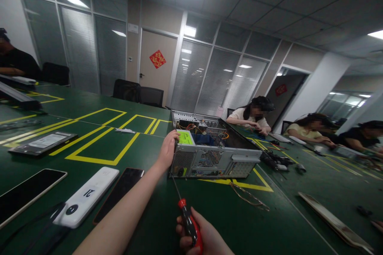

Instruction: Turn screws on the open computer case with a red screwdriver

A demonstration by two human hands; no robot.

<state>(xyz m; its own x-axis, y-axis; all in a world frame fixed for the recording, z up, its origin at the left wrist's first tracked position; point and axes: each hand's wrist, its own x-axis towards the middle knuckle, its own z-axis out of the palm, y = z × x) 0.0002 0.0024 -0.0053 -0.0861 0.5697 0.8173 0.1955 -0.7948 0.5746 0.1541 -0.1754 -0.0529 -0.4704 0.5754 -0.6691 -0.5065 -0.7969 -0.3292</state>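
**while the left hand [166,150] holds the computer case [213,158], the right hand [206,236] points a screwdriver [186,216] at its back**

where the view looks down a green table [149,223], the open computer case lies on its side ahead of both hands, its back panel turned toward the person. the left hand is the nearer one: it touches the case, fingers curled over the upper corner on its own side, just beside a bright green label [185,137] inside. the right hand is low and close to the body, closed tight round the red and black handle of the screwdriver. the tool's long axis runs away from that hand, forward and a little to the left, so that the thin shaft ends near the bottom corner of the back panel, almost straight under the left hand. whether the tip touches the metal cannot be told.

left of the left forearm lie a white power bank [86,201] and a dark phone [119,191], side by side. beyond the right hand, to its right, a thin wire loop [248,198] lies on the table. further off that way, other people [311,131] sit at work.
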